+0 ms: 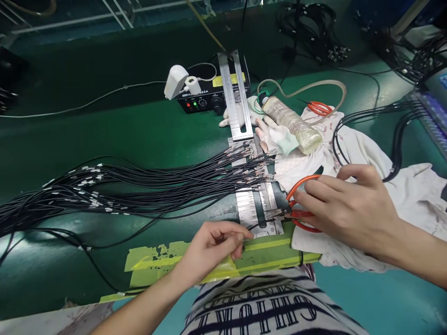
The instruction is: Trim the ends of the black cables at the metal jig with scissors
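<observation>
Near the front edge of the bench, my left hand (223,242) pinches a thin black cable (256,226) between thumb and fingers. My right hand (345,209) grips orange-handled scissors (292,191), whose blades point left, beside the cable's end. Whether the blades touch the cable I cannot tell. Beneath both lies a metal ruler-like plate (247,209) with marked strips. A large bundle of black cables (167,179) runs in from the left, its stripped ends resting across the upper part of that plate. Small white labels (94,197) sit along the bundle.
Behind the plate stand a black control box (200,103), a slotted metal bracket (230,100) and a white adapter (176,81). Right of these lie a plastic bottle (293,123), gloves (275,135), an orange-handled tool (319,108) and white cloth (370,149). Yellow-green tape (153,260) lines the front edge.
</observation>
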{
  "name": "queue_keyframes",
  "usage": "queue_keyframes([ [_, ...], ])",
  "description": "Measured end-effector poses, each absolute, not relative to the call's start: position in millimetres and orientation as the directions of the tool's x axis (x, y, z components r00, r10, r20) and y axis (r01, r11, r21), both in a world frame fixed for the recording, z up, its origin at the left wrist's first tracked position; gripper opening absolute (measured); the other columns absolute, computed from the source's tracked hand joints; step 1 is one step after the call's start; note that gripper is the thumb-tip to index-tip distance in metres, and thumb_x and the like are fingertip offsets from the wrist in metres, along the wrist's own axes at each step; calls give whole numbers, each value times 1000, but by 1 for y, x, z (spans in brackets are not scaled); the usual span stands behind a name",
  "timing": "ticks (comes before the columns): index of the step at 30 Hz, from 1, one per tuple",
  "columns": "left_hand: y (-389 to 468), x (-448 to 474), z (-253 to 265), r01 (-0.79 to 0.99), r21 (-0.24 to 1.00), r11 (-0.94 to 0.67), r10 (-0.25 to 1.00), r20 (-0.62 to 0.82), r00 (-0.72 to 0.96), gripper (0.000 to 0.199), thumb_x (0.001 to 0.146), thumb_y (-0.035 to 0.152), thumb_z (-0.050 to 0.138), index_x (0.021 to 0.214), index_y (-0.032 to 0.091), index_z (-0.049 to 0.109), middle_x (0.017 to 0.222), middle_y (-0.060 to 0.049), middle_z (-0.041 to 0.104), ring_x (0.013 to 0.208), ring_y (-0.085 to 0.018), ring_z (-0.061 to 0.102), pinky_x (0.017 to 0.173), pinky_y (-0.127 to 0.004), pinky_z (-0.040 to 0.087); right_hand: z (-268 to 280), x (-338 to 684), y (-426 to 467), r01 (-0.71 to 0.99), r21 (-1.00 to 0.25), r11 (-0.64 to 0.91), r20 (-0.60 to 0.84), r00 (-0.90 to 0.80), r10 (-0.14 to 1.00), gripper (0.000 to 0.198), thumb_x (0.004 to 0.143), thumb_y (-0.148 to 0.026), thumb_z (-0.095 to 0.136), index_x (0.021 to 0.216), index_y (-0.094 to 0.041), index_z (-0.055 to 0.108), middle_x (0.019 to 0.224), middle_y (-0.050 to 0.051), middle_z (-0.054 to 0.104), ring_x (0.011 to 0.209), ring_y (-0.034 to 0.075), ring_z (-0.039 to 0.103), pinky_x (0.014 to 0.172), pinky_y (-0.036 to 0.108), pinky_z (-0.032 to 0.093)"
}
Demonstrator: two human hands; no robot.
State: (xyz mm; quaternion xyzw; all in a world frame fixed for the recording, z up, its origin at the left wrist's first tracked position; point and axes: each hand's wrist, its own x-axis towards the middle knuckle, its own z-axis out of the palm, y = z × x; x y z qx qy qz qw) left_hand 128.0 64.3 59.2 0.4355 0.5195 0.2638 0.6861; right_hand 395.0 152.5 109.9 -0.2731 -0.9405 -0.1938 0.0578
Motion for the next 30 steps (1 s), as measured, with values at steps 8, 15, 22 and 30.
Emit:
queue_keyframes([
  [8,52,145,62,544,735,-404,793,-15,609,30,100,23,42,82,14,66,71,-5,64,67,-17,58,66,-31,44,105,392,160,577,241,780,233,-815,531,28,98,-29,46,73,-20,54,64,-1,54,60,15,50,76,38,27],
  [15,74,132,61,634,623,-459,806,-9,592,23,97,13,39,102,16,61,94,-8,67,86,-20,62,77,-32,50,101,403,172,642,123,757,254,-758,601,34,96,-49,52,81,-19,59,69,1,64,62,18,58,76,39,28],
  [22,128,118,24,793,562,-237,971,119,206,6,91,16,53,92,18,58,93,-7,61,92,-23,57,84,-37,47,88,398,183,718,-383,582,136,-579,804,43,89,-56,60,69,-19,52,55,-5,51,52,11,44,66,32,32],
  [30,111,122,49,626,768,-133,976,-7,216,9,96,21,48,89,19,52,80,1,54,71,-12,49,64,-23,39,65,360,171,343,-926,157,-36,-496,867,31,81,-45,73,97,-19,65,92,5,71,70,14,59,68,29,46],
])
